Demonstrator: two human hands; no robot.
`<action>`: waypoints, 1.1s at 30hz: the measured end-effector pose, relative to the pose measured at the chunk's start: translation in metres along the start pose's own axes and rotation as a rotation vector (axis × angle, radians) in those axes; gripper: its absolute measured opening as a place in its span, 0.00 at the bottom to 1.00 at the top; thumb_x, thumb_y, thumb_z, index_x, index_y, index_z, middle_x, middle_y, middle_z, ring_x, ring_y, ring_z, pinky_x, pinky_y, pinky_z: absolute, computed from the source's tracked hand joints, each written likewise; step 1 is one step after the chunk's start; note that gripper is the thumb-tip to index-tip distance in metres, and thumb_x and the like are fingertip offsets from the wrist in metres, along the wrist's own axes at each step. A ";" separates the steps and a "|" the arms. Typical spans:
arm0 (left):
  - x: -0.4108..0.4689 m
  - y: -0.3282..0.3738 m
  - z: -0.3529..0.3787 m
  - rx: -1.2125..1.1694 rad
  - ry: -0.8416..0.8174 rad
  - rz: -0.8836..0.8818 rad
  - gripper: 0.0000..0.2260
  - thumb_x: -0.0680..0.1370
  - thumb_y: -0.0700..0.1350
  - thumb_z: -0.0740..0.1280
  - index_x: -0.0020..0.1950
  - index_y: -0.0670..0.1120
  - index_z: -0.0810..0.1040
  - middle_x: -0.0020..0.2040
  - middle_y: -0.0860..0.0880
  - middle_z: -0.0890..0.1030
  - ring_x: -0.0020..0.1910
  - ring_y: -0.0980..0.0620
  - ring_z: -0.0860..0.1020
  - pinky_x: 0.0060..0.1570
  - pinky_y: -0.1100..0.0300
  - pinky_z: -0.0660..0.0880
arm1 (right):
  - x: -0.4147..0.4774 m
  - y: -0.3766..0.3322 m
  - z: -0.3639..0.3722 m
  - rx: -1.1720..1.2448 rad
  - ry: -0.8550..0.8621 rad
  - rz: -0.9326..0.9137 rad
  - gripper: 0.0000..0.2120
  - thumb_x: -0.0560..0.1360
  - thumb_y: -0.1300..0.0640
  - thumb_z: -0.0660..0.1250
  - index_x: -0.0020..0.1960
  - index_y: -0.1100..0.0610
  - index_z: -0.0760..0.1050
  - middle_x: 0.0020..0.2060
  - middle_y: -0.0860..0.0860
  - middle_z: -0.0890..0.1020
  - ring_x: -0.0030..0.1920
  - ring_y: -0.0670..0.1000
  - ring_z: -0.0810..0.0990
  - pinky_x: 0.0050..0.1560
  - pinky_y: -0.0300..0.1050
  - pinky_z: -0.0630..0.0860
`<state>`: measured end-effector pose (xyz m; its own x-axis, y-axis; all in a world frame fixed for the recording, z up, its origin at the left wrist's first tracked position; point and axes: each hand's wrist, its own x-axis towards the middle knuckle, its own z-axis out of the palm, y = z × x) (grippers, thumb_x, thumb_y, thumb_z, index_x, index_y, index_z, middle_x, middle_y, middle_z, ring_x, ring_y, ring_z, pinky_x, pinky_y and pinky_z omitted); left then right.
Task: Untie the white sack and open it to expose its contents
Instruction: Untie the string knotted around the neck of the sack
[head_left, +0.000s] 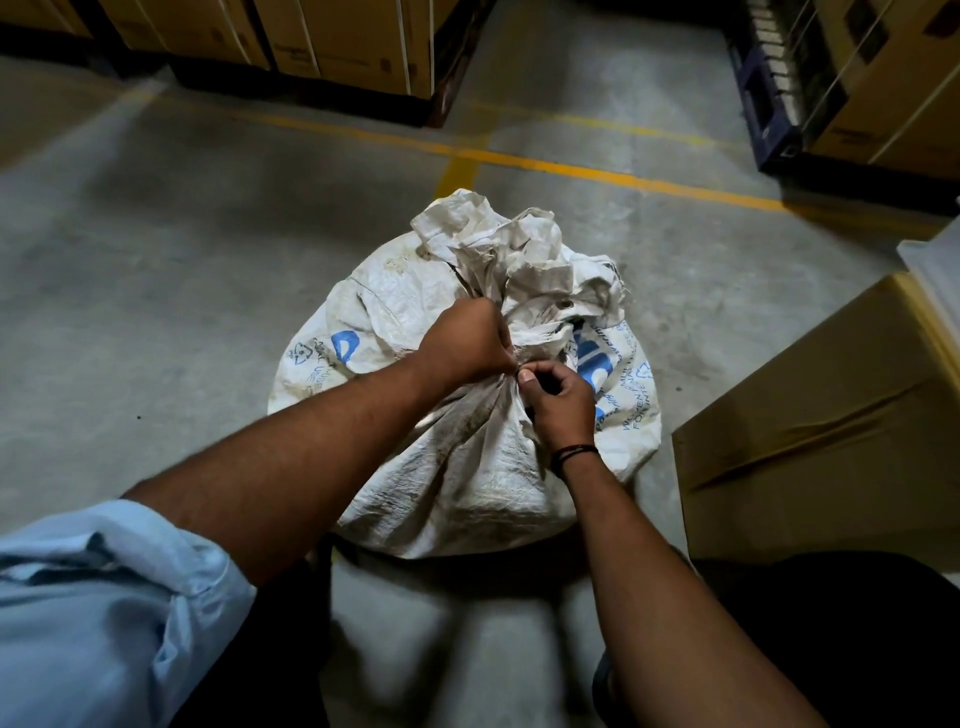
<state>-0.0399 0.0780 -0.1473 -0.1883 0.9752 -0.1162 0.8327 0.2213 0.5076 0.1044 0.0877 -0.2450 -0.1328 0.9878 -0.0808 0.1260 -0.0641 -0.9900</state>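
You're working the untie step: the white sack (457, 415) is sitting on the concrete floor (156, 312) at centre frame, neck bunched and still tied, crumpled top flopping toward 12 o'clock. Your left hand (462, 340) is clenching the gathered neck; your right hand (558, 402), at its 4 o'clock, is pinching at the tie point, grip closed on what looks like the tie, too small to confirm. Contents are hidden. A cardboard box (821, 431) is sitting at 3 o'clock. Next you're probably needing to pull the tie loose, then spread the mouth.

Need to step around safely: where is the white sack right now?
The white sack sits mid-frame on the concrete floor, left of a cardboard box, its neck gripped by both hands.
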 end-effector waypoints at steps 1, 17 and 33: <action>-0.002 0.002 0.001 0.011 0.016 0.007 0.05 0.67 0.46 0.79 0.40 0.47 0.88 0.35 0.49 0.85 0.37 0.52 0.83 0.40 0.57 0.80 | 0.000 0.000 0.000 0.007 -0.002 -0.002 0.08 0.74 0.63 0.70 0.42 0.51 0.81 0.35 0.51 0.83 0.36 0.47 0.77 0.38 0.42 0.73; -0.001 -0.003 0.007 0.010 0.051 0.019 0.07 0.66 0.48 0.81 0.39 0.47 0.87 0.35 0.48 0.85 0.37 0.50 0.83 0.38 0.58 0.78 | -0.002 -0.002 -0.001 0.004 -0.029 -0.024 0.10 0.76 0.64 0.69 0.42 0.49 0.80 0.36 0.49 0.82 0.36 0.46 0.77 0.37 0.41 0.73; 0.005 -0.002 0.007 0.062 -0.004 0.030 0.07 0.66 0.48 0.80 0.39 0.48 0.85 0.37 0.47 0.85 0.38 0.48 0.83 0.35 0.61 0.73 | -0.004 -0.004 0.000 0.010 -0.022 -0.034 0.12 0.76 0.65 0.69 0.42 0.49 0.80 0.40 0.49 0.83 0.41 0.45 0.79 0.43 0.42 0.76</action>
<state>-0.0389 0.0824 -0.1554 -0.1610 0.9813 -0.1053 0.8688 0.1915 0.4567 0.1045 0.0841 -0.2411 -0.1585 0.9861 -0.0499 0.1112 -0.0324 -0.9933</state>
